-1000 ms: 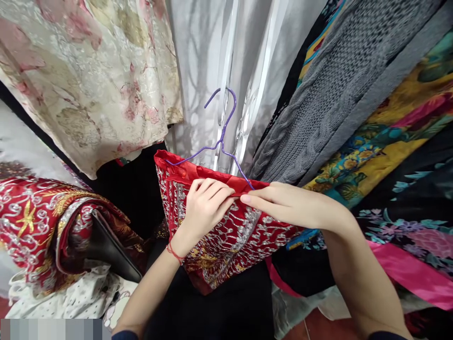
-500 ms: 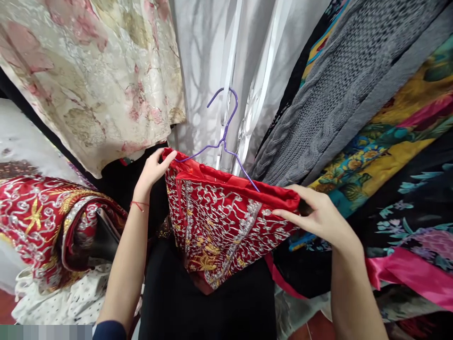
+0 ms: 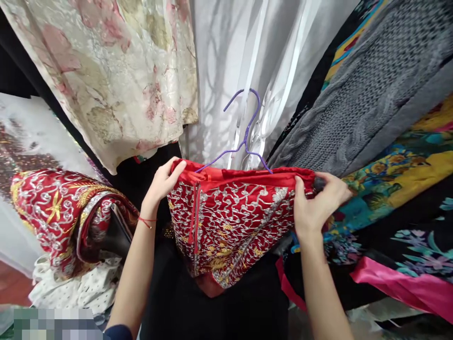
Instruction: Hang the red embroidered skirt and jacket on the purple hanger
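A red skirt-like garment (image 3: 233, 222) with silver and gold embroidery hangs between my two hands, its satin waistband at the top. My left hand (image 3: 164, 179) pinches the band's left end, thumb on top. At the right end, my right hand (image 3: 314, 198) grips the band, thumb in front and fingers behind. A purple wire hanger (image 3: 244, 144) rises out of the waistband, hook upward; its lower part is hidden inside the garment. On the garment's left side a zip (image 3: 195, 217) runs down the front.
Cream floral fabric (image 3: 141, 85) hangs at upper left, and a white curtain (image 3: 215, 56) behind the hanger. A grey knit (image 3: 357, 89) and a yellow floral garment (image 3: 399, 174) hang at right. Another red embroidered piece (image 3: 71, 208) lies left above white dotted cloth (image 3: 85, 283).
My right hand has turned more upright and levelled its end of the waistband, which sloped down before. The hanger sits further right in view, its right arm deeper in the garment.
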A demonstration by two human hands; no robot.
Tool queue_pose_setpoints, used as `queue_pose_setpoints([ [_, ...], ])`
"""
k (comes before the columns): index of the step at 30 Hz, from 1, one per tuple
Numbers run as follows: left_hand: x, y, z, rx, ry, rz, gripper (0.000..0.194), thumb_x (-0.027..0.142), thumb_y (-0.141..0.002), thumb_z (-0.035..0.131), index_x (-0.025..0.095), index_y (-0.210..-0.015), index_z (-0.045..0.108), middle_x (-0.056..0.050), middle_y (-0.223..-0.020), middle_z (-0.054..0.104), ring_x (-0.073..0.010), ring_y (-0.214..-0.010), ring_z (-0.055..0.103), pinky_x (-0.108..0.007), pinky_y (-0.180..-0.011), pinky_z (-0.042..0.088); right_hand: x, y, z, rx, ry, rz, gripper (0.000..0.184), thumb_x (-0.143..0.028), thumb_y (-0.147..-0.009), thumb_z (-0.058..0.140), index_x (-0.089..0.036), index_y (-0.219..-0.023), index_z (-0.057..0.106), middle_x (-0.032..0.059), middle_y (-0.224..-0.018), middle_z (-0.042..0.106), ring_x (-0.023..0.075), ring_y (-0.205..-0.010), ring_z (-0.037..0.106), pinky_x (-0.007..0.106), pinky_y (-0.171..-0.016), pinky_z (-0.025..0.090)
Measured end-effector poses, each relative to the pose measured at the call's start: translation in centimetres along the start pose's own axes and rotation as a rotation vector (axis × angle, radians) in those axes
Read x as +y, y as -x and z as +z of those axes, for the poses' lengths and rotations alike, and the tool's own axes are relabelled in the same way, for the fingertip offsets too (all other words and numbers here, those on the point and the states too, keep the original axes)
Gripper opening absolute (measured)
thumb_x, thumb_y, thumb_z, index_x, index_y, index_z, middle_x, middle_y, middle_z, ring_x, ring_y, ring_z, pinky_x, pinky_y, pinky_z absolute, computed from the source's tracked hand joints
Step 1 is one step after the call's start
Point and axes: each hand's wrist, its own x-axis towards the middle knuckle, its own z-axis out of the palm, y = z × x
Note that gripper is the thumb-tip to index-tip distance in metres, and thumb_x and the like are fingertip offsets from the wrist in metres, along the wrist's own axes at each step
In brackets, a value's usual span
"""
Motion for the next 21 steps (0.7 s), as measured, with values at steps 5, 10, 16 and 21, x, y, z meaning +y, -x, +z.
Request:
queue_pose_setpoints([
  [5,0.3,3.7,-1.5,-0.073,0.084,0.151,0.066,0.049,-0.082,0.072,0.022,-0.138,0.051,-0.012,-0.131,0.063,-0.0249,-0.113,0.063,-0.034,-0.095,0.051,-6.5,6.1,0.4,-0.014,-0.211,-0.251,0.008,-0.022,-0.088,0.063,-0.025,-0.095,0.060,0.0097,-0.084,0.066,0.0277,-0.080,0.064,0.045,-0.076,0.051],
  [10,1.5,5.4,-2.3,-0.128,0.007,0.239,0.085,0.045,-0.069,0.085,0.025,-0.144,0.049,-0.013,-0.139,0.061,-0.0276,-0.121,0.063,-0.037,-0.102,0.051,-14.1,10.3,2.4,-0.592,-0.528,-0.013,0.013,-0.027,-0.090,0.058,-0.024,-0.077,0.057,0.0023,-0.063,0.066,0.0172,-0.051,0.058,0.031,-0.054,0.048],
  [16,2.3,6.3,0.6,0.268,-0.061,0.060,0.025,0.044,-0.087,0.069,0.019,-0.092,0.070,0.000,-0.076,0.070,-0.0112,-0.064,0.060,-0.021,-0.063,0.047,-18.2,11.1,3.6,-0.600,-0.645,0.354,0.018,-0.038,-0.090,0.058,-0.022,-0.084,0.061,0.0042,-0.074,0.072,0.0159,-0.056,0.062,0.028,-0.054,0.048],
  [21,3.2,6.9,2.1,0.393,-0.076,-0.003,0.026,0.042,-0.089,0.067,0.017,-0.081,0.069,0.005,-0.057,0.057,-0.0070,-0.050,0.043,-0.020,-0.052,0.036,-19.4,10.5,3.2,-0.598,-0.466,0.367,0.018,-0.035,-0.090,0.055,-0.020,-0.084,0.061,0.0014,-0.070,0.070,0.0150,-0.055,0.060,0.027,-0.059,0.043],
])
